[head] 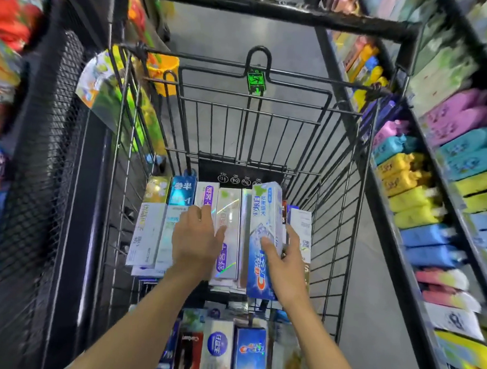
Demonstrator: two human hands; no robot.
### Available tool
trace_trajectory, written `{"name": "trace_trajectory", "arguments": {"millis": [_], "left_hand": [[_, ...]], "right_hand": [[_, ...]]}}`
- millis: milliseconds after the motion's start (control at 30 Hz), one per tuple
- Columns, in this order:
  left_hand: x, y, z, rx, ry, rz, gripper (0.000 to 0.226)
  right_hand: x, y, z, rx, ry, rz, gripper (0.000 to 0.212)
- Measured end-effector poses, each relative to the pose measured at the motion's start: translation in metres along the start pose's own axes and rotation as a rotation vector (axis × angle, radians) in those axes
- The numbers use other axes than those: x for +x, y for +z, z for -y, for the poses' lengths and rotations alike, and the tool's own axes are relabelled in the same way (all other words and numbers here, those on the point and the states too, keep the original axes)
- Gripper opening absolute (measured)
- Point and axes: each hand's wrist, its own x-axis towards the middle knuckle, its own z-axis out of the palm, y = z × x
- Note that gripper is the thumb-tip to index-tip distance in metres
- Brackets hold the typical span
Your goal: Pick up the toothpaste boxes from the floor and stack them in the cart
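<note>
While several more toothpaste boxes [218, 351] stand close below the forearms at the near edge of the view, the work is going on just beyond them, inside the wire cart [334, 167]. Judging from the layout, this is the stacking step: a box is being slotted into the row already laid there.

The right hand [285, 258] grips a blue-and-white Crest box [263, 237], thumb on its printed face and fingers curled behind its right edge, holding it on edge and tilted slightly. The left hand [196, 238] lies flat with straight fingers on the stacked row of boxes [160, 227], pressing on a pearly, holographic carton [229, 212] just left of the Crest box. The next move likely calls for lowering the Crest box into the gap beside that carton and squaring it flush, while the left hand steadies the neighbours.

The cartons are long, thin rectangular cardboard, glossy, some with foil sheen. Farther off, the cart's black metal grid walls rise, with a folded child-seat flap [250, 105] at the far end. Right of the hands, store shelves [423, 212] hold soft pouch packs in pink, teal, yellow and blue.
</note>
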Motion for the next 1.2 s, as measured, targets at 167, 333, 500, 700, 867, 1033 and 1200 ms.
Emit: {"name": "trace_trajectory", "arguments": {"millis": [167, 333, 500, 700, 867, 1033, 1200], "left_hand": [[-0.006, -0.018, 0.023, 0.071, 0.228, 0.058, 0.048], [-0.015, -0.025, 0.034, 0.130, 0.310, 0.082, 0.040], [-0.026, -0.039, 0.033, 0.209, 0.262, 0.067, 0.045], [-0.040, -0.065, 0.019, 0.248, 0.384, 0.060, 0.057], [-0.067, -0.098, -0.004, 0.249, 0.494, 0.010, 0.066], [-0.126, -0.135, -0.022, 0.295, 0.628, -0.029, 0.066], [-0.203, -0.156, -0.027, 0.307, 0.855, -0.100, 0.065]], "right_hand": [[0.011, 0.019, -0.004, -0.160, -0.043, 0.070, 0.036], [0.022, 0.022, -0.007, -0.557, -0.091, 0.006, 0.043], [0.022, 0.010, 0.011, -0.754, -0.128, 0.124, 0.051], [-0.016, -0.015, 0.040, -0.923, -0.258, 0.121, 0.060], [-0.076, -0.042, 0.060, -1.051, -0.353, 0.014, 0.061], [-0.171, -0.067, 0.063, -1.134, -0.331, -0.121, 0.066], [-0.286, -0.077, 0.045, -1.134, -0.274, -0.266, 0.065]]}}
